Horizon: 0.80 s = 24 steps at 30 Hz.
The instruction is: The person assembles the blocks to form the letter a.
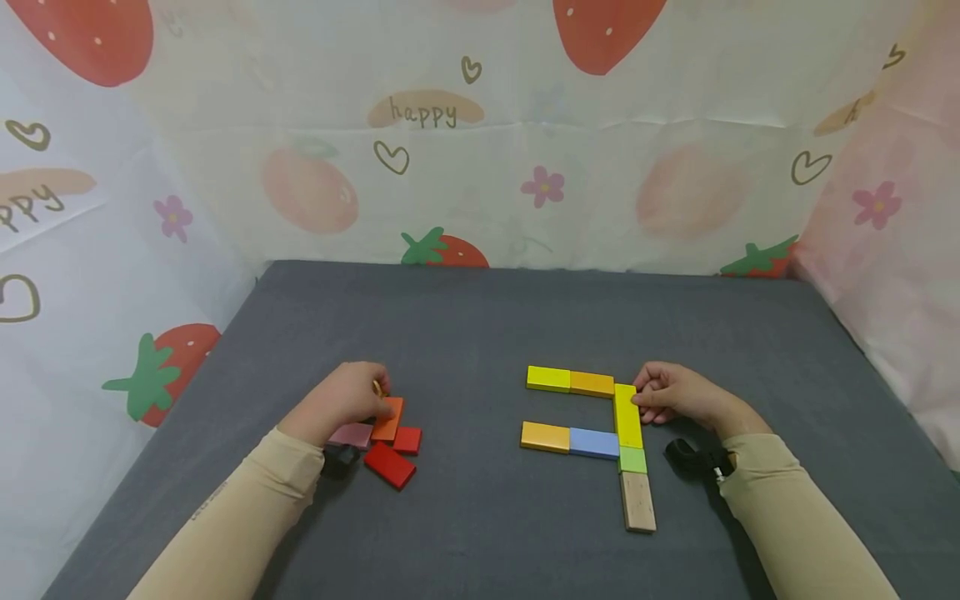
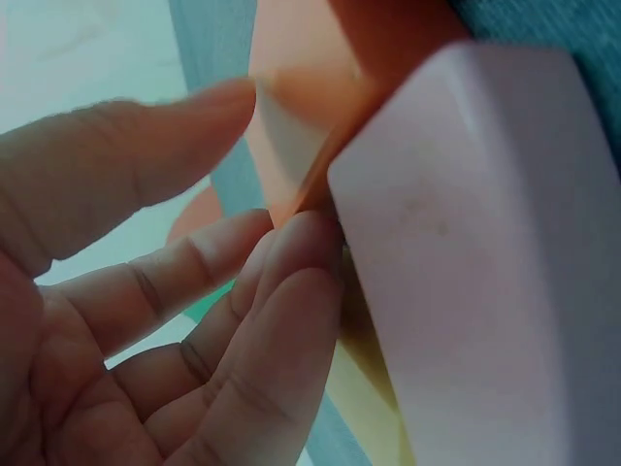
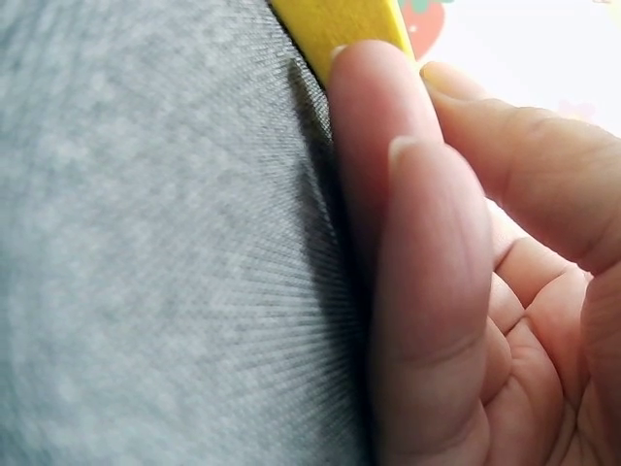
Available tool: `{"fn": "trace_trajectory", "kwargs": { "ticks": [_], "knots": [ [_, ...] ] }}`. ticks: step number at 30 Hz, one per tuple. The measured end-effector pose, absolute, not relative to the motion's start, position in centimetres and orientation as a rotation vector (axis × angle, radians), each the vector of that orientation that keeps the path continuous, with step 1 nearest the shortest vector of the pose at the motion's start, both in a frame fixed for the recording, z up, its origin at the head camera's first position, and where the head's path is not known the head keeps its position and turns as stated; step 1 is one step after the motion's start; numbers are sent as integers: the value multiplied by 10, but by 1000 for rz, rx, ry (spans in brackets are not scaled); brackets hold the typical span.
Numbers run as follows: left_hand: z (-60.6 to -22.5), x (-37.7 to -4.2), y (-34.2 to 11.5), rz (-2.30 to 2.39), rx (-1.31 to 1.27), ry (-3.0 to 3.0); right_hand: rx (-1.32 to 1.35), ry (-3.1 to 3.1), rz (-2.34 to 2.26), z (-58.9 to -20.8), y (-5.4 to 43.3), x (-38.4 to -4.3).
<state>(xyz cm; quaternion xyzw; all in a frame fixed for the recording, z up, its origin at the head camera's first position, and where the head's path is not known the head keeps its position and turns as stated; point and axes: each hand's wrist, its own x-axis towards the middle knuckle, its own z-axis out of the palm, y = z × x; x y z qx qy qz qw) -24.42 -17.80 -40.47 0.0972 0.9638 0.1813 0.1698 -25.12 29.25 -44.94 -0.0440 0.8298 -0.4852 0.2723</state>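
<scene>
At the left pile, my left hand [image 1: 348, 392] pinches an orange block [image 1: 387, 419] between thumb and fingers. In the left wrist view the thumb lies against one side of the orange block [image 2: 374, 44], and a pale pink block [image 2: 446, 243] stands close in front. Two red blocks [image 1: 390, 465] and the pink block [image 1: 351, 435] lie around it. On the right, my right hand [image 1: 682, 393] holds the right edge of a long yellow block [image 1: 627, 417] with thumb and index finger. The right wrist view shows both fingertips at the yellow block's [image 3: 344, 34] end.
The yellow block heads a column with a green block [image 1: 632, 460] and a bare wood block [image 1: 638, 502]. Two rows run left from it: yellow [image 1: 548, 379] and orange-yellow [image 1: 592, 384]; below, yellow-orange [image 1: 545, 437] and blue [image 1: 593, 442]. Grey cloth [image 1: 480, 333] covers the table.
</scene>
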Motion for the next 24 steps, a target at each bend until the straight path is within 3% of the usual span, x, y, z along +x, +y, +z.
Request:
{"fn": "trace_trajectory", "kwargs": {
  "ticks": [24],
  "knots": [
    [-411, -242, -171, 569, 385, 2629, -137, 2227, -1310, -451, 293, -252]
  ]
}}
